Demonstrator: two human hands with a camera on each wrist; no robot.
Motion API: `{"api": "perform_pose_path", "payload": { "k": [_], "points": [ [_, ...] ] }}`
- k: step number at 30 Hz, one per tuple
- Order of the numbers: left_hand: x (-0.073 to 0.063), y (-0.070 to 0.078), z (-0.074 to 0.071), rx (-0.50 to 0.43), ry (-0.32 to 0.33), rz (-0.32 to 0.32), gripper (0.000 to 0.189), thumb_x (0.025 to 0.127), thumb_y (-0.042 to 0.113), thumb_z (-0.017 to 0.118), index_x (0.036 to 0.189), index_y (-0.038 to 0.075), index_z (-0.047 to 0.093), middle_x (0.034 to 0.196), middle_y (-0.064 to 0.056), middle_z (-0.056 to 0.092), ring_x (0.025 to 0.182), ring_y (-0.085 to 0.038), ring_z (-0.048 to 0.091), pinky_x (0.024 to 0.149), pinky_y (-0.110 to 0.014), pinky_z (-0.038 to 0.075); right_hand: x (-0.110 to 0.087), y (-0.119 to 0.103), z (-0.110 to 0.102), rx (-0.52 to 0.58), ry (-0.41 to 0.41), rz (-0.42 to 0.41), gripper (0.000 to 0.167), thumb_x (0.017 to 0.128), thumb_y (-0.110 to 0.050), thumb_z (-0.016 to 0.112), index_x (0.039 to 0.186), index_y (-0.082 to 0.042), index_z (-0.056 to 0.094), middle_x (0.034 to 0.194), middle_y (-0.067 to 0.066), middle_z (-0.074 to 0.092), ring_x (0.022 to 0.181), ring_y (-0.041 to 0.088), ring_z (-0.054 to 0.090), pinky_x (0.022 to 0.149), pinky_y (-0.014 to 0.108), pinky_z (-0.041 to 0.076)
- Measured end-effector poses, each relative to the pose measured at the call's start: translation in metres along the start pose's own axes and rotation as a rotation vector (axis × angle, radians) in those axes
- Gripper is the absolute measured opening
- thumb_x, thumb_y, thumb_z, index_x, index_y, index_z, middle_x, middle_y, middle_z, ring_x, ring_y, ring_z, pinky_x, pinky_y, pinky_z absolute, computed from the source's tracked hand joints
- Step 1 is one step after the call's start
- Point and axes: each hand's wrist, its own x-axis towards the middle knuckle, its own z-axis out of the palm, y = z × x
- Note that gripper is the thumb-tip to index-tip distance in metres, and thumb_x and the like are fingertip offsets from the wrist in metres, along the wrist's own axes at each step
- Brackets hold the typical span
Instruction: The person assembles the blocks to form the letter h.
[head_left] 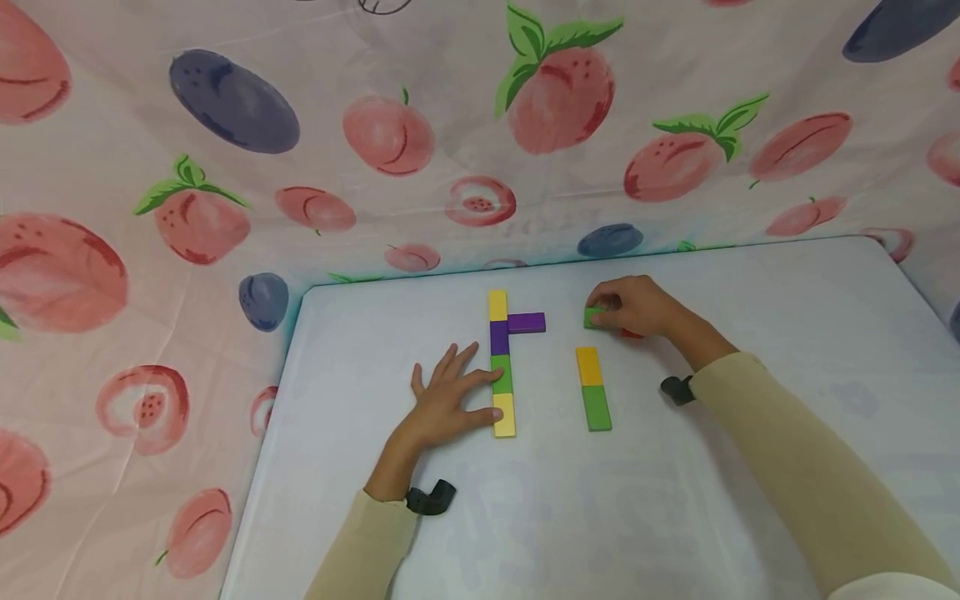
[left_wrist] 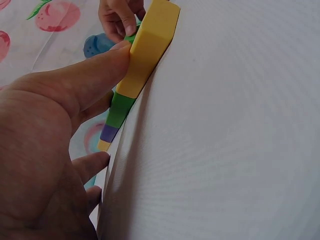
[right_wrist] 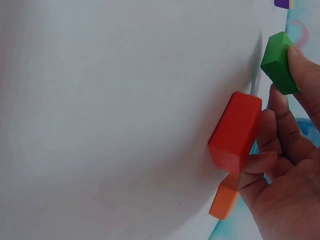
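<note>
A green block [right_wrist: 281, 62] is pinched between thumb and fingers of my right hand [head_left: 637, 307], at the back right of the white table. Under that hand a red block [right_wrist: 237, 130] shows right beside the curled fingers, and an orange block [right_wrist: 225, 199] lies beyond it. My left hand [head_left: 442, 404] has its fingers spread, with thumb and index fingertip on a row of blocks. From the near end, the row has a yellow block [head_left: 505, 423], a green block [head_left: 502, 383], a purple block [head_left: 499, 337] and another yellow block [head_left: 498, 305]. A second purple block [head_left: 527, 322] sticks out to the right.
Between the hands, an orange-yellow block [head_left: 589, 367] and a green block [head_left: 597, 408] lie end to end. The white table [head_left: 795, 350] meets a fruit-printed cloth [head_left: 330, 108] behind and at left. Each wrist wears a small black device [head_left: 432, 497].
</note>
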Motion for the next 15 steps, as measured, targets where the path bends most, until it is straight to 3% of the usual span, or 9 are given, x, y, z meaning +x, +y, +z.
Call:
{"api": "perform_pose_path", "payload": {
  "k": [8, 15],
  "points": [
    [-0.001, 0.001, -0.001, -0.005, -0.006, -0.006, 0.060, 0.087, 0.058, 0.071, 0.143, 0.041, 0.058, 0.172, 0.002, 0.018, 0.161, -0.029, 0.001, 0.113, -0.076, -0.014, 0.003, -0.008, 0.002, -0.002, 0.034, -0.051, 0.026, 0.093, -0.030, 0.075, 0.115, -0.016, 0.075, 0.098, 0.006, 0.070, 0.094, 0.024, 0.057, 0.084, 0.039, 0.044],
    [0.000, 0.001, 0.000, -0.005, -0.005, -0.010, 0.060, 0.088, 0.058, 0.071, 0.143, 0.041, 0.058, 0.172, 0.002, 0.018, 0.161, -0.029, 0.002, 0.113, -0.076, -0.014, 0.007, -0.014, 0.004, 0.017, 0.015, -0.009, 0.029, 0.094, -0.032, 0.074, 0.120, -0.018, 0.076, 0.106, 0.003, 0.074, 0.099, 0.024, 0.057, 0.088, 0.040, 0.046]
  ]
}}
